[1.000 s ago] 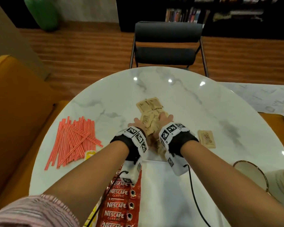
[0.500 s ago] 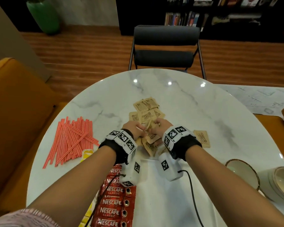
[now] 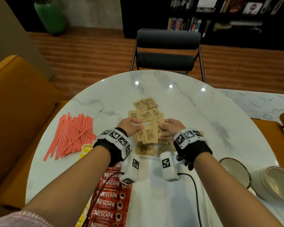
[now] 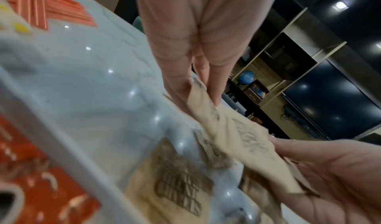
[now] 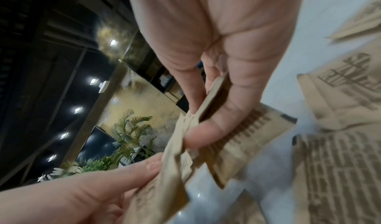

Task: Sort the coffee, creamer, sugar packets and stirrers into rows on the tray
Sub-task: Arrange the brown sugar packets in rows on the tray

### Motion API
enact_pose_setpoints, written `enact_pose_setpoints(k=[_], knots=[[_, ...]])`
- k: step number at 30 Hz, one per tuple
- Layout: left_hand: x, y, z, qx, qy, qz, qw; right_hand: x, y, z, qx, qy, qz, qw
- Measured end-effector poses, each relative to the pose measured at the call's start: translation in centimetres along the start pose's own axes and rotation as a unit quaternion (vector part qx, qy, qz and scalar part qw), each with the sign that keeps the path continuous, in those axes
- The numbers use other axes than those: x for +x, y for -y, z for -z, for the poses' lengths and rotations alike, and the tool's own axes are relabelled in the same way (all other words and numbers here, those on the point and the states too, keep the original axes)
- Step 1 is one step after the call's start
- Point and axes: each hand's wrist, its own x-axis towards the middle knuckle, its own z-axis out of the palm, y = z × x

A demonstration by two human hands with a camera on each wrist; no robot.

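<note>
Brown sugar packets (image 3: 150, 135) pinched by both hands.

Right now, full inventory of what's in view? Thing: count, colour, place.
sugar packets: a pile, count unclear, brown, table centre, some lifted between both hands
stirrers: many, red striped, table left
coffee sachets: a strip, red, on the tray's left side
yellow packets: count unclear, partly hidden, beside the stirrers
tray: one, white, near edge
table: one, white marble
bowls: at least two, pale, table right
chair: one, black, far side
vase: one, green, on the floor
left hand: grips packets
right hand: grips packets
</note>
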Motion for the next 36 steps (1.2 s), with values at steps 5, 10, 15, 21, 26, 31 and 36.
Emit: enact_pose_setpoints(k=[5,10,15,21,26,31,36], knots=[[0.0,0.0,-2.0,-0.11,-0.004,0.044,0.993,-0.6,-0.2,-0.3,0.07,0.001,-0.041,0.997],[0.0,-0.7,-2.8,-0.085,0.022,0.078,0.993,-0.8,-0.3,-0.5,0.071,-0.023,-0.013,0.997],[-0.3,-1.1,-3.5,-0.128,0.091,0.073,0.985,-1.1,-0.5,-0.1,0.1,-0.023,0.014,0.995],[-1.0,-2.0,-3.7,-0.188,0.134,0.026,0.973,-2.1,0.6,-0.5,0.053,0.006,0.062,0.997],[-1.4,-2.4,-2.7,-0.182,0.176,-0.004,0.967,-2.4,1.6,-1.4,-0.002,-0.024,0.089,0.996],[-2.1,-2.0,-2.1,-0.251,0.213,0.034,0.944,-3.3,2.0,-1.8,0.092,0.037,0.064,0.993],[-3.0,-1.6,-1.4,-0.263,0.222,0.053,0.937,-3.7,2.1,-2.0,-0.104,0.011,0.159,0.982]])
